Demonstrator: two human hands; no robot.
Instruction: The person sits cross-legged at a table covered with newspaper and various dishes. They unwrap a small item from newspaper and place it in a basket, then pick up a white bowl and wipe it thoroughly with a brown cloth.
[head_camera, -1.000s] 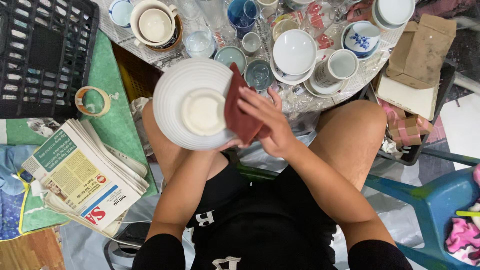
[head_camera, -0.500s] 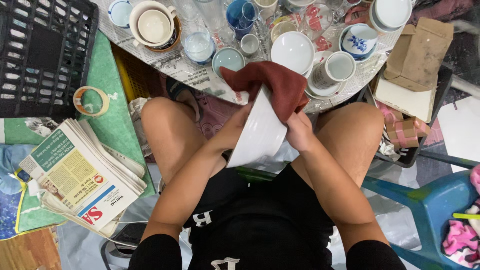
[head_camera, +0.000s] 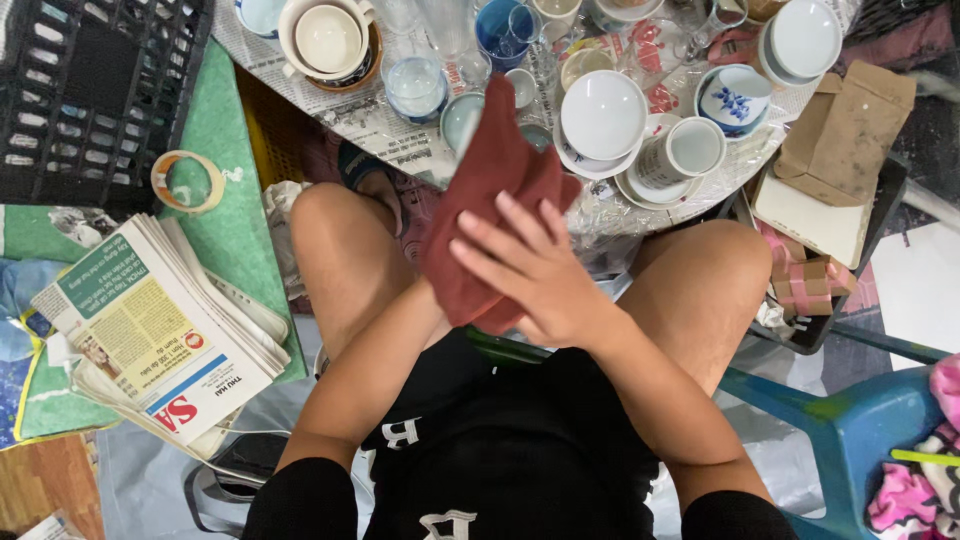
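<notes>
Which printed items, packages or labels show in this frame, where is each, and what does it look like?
Newspaper stack: lower left, folded, with green, yellow and red print.
Newspaper sheet: spread under the crockery at top, grey print.
Brown paper bag: upper right, plain and creased.
Tape roll: left, on green mat, tan ring.

Bright even light, soft shadows, glare on glassware, slight edge distortion
</notes>
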